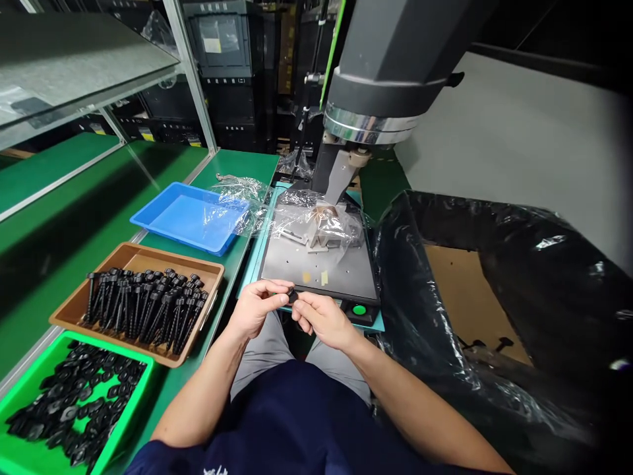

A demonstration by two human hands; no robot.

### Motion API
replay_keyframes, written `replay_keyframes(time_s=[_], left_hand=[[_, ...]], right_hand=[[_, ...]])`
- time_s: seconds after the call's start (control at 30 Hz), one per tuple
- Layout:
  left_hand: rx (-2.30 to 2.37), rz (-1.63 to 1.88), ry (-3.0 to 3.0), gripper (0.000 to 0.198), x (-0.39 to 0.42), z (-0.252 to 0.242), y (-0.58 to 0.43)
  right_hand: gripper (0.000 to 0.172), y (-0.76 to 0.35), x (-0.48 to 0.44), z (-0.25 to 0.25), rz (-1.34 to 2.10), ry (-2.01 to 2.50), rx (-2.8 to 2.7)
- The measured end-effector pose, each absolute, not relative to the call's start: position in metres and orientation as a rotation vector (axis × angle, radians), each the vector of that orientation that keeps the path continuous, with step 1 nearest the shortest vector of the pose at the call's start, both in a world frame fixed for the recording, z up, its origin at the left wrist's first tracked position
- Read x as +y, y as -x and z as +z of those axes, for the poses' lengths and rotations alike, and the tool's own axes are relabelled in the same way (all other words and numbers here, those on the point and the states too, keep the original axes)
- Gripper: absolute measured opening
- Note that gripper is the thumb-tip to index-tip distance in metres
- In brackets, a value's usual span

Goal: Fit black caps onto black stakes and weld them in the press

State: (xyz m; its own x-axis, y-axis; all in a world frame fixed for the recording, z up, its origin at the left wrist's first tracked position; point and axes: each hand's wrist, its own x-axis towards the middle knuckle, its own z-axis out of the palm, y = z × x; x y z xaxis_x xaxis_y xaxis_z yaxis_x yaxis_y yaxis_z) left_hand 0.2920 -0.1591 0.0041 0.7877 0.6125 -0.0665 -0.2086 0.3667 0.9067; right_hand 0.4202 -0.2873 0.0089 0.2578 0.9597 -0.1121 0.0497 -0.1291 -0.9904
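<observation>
A small black plastic part (292, 296) is pinched between the fingertips of my two hands, over my lap at the front edge of the machine. My left hand (256, 305) grips it from the left with thumb and forefinger. From the other side, the fingers of my right hand (324, 318) are closed on it, and they cover much of its shape. Just beyond my hands lies the grey machine plate (341, 280). A metal fixture (324, 231) stands on that plate, partly under clear plastic film, below the pale machine tip (340, 175).
On the green bench at left are a blue tray (173, 214), a brown tray (131, 254) of black ribbed stems with heads, and a green bin (148, 369) of small black pieces. A box lined with black plastic (415, 290) stands at right. A green button (359, 309) faces me.
</observation>
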Motion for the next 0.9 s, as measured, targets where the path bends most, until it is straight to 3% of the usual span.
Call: replay_keyframes(time_s=[0.2,0.43,0.73,0.9], left_hand=[[0.413,0.457,-1.11,0.015,-0.153,0.007,-0.292],[0.331,0.376,-1.17,0.014,-0.145,0.01,-0.294],[0.326,0.467,-1.411,0.018,-0.149,0.008,-0.3],[0.321,0.543,-1.587,0.017,-0.149,0.009,-0.314]], right_hand=[[0.046,-0.423,-0.287,0.011,1.327,1.252,-0.838],[0.039,-0.425,-0.287,0.011,1.643,0.969,-0.446],[0.045,-0.423,-0.283,-0.006,1.295,1.08,-0.649],[0.039,-0.428,-0.278,-0.017,1.198,0.977,-0.615]])
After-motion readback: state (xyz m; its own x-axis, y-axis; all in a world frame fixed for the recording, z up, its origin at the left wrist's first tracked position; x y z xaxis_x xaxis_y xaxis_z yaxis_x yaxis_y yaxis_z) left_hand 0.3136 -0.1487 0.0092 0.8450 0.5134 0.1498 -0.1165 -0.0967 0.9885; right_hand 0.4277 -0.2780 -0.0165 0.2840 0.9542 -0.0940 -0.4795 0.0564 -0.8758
